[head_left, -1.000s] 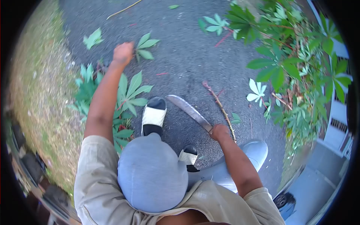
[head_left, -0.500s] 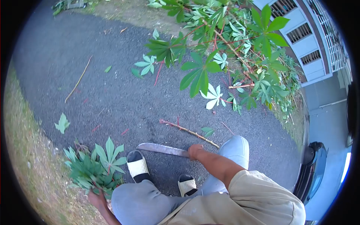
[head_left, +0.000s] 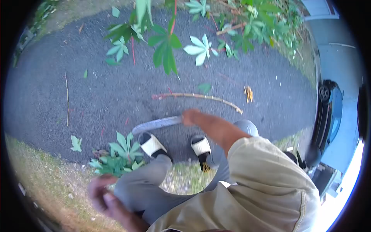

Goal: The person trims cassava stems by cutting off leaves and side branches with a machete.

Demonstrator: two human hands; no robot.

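Observation:
My right hand [head_left: 190,117] is wrapped round the handle end of a machete [head_left: 156,124]. Its broad blade points left, low over the asphalt and just in front of my sandals [head_left: 154,145]. My left hand [head_left: 106,196], smeared by motion, is beside my left knee with curved fingers apart from the thumb and nothing visible in it. Just beyond that hand, a heap of green lobed leaves [head_left: 116,163] lies at the asphalt edge, partly hidden by my knee. A bare cut stem [head_left: 201,96] rests on the ground beyond the blade.
Leafy branches [head_left: 255,29] with red leaf stalks fill the far right. A large leaf [head_left: 167,46] hangs forward of them. On the asphalt [head_left: 116,89] are a thin stick [head_left: 67,100] and a yellowish dry leaf [head_left: 248,94]. A dark car [head_left: 328,112] stands at right.
My left hand has come away from the leaf heap, back towards my body. The machete stays in my right hand. The view has tilted down, showing more grass near my feet.

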